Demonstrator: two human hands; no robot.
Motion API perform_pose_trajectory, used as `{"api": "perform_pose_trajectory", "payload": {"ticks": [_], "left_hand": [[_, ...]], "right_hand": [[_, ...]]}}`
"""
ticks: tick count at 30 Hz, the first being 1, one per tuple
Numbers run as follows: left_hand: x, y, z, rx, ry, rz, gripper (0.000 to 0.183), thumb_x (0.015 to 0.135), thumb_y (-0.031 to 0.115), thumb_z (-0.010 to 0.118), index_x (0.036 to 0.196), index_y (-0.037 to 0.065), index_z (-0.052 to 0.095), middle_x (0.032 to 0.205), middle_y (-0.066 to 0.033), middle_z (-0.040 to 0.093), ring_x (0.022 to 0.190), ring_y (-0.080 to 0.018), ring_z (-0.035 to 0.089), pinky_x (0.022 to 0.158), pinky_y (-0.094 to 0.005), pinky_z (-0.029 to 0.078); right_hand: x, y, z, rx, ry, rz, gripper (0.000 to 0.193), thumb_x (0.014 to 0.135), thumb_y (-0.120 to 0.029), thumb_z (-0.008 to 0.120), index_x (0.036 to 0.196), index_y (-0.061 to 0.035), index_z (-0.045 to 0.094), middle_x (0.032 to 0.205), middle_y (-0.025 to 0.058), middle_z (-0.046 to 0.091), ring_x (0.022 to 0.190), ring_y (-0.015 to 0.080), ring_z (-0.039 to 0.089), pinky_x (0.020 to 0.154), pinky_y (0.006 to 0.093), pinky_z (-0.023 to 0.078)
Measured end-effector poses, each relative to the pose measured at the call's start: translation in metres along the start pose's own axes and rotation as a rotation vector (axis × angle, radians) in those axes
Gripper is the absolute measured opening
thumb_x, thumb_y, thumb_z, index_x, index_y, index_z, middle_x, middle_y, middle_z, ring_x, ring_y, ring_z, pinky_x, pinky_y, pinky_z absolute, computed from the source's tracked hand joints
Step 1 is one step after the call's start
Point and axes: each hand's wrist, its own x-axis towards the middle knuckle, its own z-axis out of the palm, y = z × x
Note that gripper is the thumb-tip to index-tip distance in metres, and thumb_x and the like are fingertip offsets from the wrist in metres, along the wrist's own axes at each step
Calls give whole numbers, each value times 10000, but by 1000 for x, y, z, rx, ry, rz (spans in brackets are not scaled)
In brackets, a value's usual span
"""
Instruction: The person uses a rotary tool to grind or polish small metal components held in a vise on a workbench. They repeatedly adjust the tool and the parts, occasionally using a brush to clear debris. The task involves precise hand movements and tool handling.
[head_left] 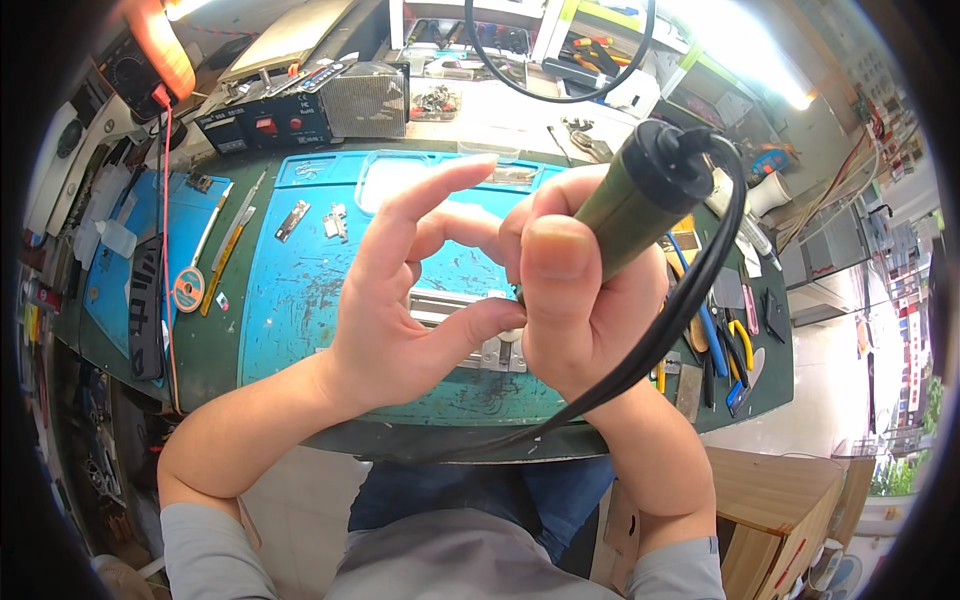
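My right hand [590,290] is wrapped round a green corded hand tool [640,200], a cylinder with a black end cap, tilted with its cap up and to the right. The tool's working end is hidden behind my fingers. My left hand [390,280] is held close beside it, index finger stretched out and thumb apart from it. The left thumb tip reaches the right hand, and another left fingertip is hidden behind it. Below both hands, a metal fixture [505,355] lies partly covered on the blue work mat [300,330].
A black cable [650,350] loops from the tool across my right forearm. Pliers [740,345] and other hand tools lie at right. Small metal parts [292,221], a solder spool [188,290] and a yellow knife [222,265] lie at left. A black box with red switches [265,125] stands behind.
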Motion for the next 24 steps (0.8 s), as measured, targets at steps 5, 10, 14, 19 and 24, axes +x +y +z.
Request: {"api": "perform_pose_trajectory", "payload": {"ticks": [5, 10, 14, 19, 24], "left_hand": [[0, -16, 1, -52, -4, 142, 853, 721, -3, 815, 1425, -33, 334, 1271, -106, 539, 1021, -194, 627, 932, -343, 470], [-1, -12, 4, -115, 34, 69, 849, 725, 6, 817, 1423, -34, 334, 1289, -115, 534, 1021, -199, 631, 926, -341, 474], [0, 0, -2, 25, -19, -33, 847, 728, 14, 818, 1422, -35, 334, 1295, -118, 533, 1021, -201, 634, 923, -341, 475], [0, 0, -3, 22, -30, -35, 847, 726, 4, 813, 1425, -34, 335, 1273, -115, 543, 1012, -198, 636, 919, -339, 477], [2, 1, -1, 26, 3, 16, 844, 721, -20, 802, 1426, -33, 339, 1181, -107, 583, 990, -195, 636, 907, -333, 479]], "right_hand": [[0, -1, 1, 1, 0, 8, 416, 976, -422, 543, 922, -13, 488, 716, 5, 507, 642, 62, 465, 564, 219, 381], [0, 0, 1, 5, -2, 10, 408, 979, -415, 540, 927, -14, 488, 714, 3, 507, 642, 61, 461, 566, 221, 382], [0, -2, -1, 1, -10, 22, 405, 980, -413, 539, 929, -14, 491, 712, 2, 508, 643, 60, 461, 568, 221, 382], [1, -2, 1, 3, -1, 8, 412, 982, -416, 535, 926, -10, 493, 714, 6, 512, 646, 60, 466, 572, 222, 385], [2, -1, 4, 16, 12, 6, 422, 984, -424, 526, 919, -8, 495, 719, 21, 523, 657, 74, 489, 596, 226, 411]]}}
